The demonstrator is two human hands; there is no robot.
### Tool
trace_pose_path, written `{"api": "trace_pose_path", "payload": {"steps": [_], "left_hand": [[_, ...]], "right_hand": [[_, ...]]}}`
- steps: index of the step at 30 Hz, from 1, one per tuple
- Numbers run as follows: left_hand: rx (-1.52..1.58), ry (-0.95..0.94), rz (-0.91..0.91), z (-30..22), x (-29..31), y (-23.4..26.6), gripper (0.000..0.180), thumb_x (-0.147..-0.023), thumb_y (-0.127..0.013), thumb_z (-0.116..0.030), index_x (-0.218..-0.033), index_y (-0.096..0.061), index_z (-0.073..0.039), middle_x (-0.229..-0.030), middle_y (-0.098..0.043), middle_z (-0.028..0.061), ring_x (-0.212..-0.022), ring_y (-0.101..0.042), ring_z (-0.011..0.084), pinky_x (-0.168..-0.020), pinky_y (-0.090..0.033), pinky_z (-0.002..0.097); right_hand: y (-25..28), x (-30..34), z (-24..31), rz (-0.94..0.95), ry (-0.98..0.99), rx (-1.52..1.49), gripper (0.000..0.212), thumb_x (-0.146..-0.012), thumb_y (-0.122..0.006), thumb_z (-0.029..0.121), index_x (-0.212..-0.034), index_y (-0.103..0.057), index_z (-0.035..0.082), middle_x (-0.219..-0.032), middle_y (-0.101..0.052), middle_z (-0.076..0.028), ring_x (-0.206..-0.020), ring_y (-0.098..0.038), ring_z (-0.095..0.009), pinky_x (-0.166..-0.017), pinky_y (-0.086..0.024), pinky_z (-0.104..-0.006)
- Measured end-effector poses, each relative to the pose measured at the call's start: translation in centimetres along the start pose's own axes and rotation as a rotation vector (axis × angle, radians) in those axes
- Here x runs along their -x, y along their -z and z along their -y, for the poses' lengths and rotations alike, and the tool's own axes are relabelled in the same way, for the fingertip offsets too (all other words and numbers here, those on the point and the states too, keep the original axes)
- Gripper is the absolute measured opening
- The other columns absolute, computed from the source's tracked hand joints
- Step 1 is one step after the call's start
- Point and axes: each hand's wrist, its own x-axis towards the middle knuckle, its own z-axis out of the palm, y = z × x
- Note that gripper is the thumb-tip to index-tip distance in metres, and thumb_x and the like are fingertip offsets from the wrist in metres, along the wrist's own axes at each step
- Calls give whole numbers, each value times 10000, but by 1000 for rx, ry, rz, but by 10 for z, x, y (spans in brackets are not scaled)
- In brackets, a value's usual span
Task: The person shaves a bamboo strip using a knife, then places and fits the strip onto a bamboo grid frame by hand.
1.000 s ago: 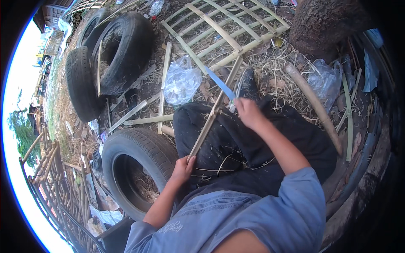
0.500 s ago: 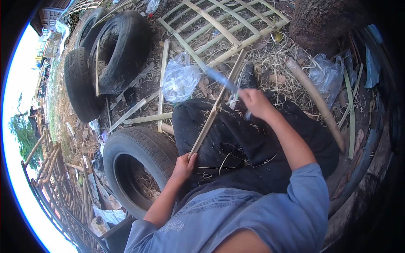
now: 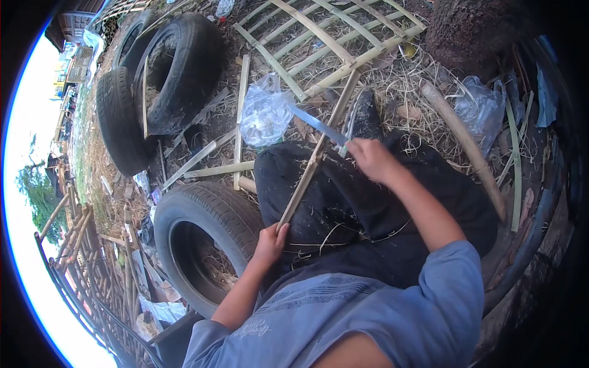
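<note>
My left hand (image 3: pixel 270 241) is closed round the near end of a long split bamboo strip (image 3: pixel 302 184). The strip slants up and away over my dark trousers, and its far end reaches the corner of a bamboo lattice (image 3: pixel 331 46). In my right hand (image 3: pixel 372 158) is the handle of a knife (image 3: pixel 319 126), whose long blade points to the upper left. The blade crosses the strip in view; whether it touches the strip I cannot tell. Most of the handle is hidden in my fist.
A tyre (image 3: pixel 202 245) lies by my left side, and several more tyres (image 3: pixel 190 73) stand at the far left. Clear plastic bags (image 3: pixel 265 110) and thin shavings (image 3: pixel 423 104) litter the ground. A thick bamboo pole (image 3: pixel 463 147) lies on the right, near a tree trunk (image 3: pixel 475 30).
The knife blade has swung a little downward and now shows sharply instead of blurred. My left hand keeps its hold on the strip. The whole view has shifted slightly.
</note>
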Motion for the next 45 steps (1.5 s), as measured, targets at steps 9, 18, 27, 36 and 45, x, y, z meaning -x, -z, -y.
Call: {"api": "trace_pose_path", "payload": {"steps": [9,18,27,36,45], "left_hand": [[-36,-7,-16,-1,-2,-3,317,-968,-540,-240,-877,-609,56,-605,-539,222,-522,-547,301,-563,-449,397],[-27,-9,-12,-9,-2,-6,367,-989,-523,-259,-799,-571,51,-568,-449,54,-575,-402,96,-523,-390,332],[-21,-11,-16,-10,1,-6,350,-987,-524,-243,-826,-578,64,-564,-455,67,-570,-413,107,-528,-396,337],[-39,-17,-29,-5,-1,-9,330,-970,-543,-234,-825,-598,58,-569,-514,200,-486,-519,242,-529,-434,385],[-47,37,4,-15,-2,-5,336,-984,-516,-251,-884,-600,59,-569,-491,99,-562,-456,116,-543,-415,337]], "right_hand": [[10,-9,-8,65,-73,-65,410,-990,-453,348,-880,-639,0,-705,-581,-263,-700,-607,-427,-596,-454,-445],[-6,-7,-16,47,-10,-181,423,-984,-481,343,-865,-633,-33,-689,-614,-229,-636,-628,-308,-661,-478,-438],[9,-12,-4,-145,-76,-90,405,-984,-474,337,-842,-623,-12,-701,-611,-239,-690,-628,-401,-590,-484,-437],[29,-16,-1,67,-104,33,450,-979,-451,390,-903,-647,-9,-756,-637,-253,-797,-649,-402,-696,-513,-471],[7,-9,-4,-69,-24,-57,432,-984,-474,361,-842,-623,-18,-726,-617,-256,-765,-619,-440,-665,-487,-466]]}}
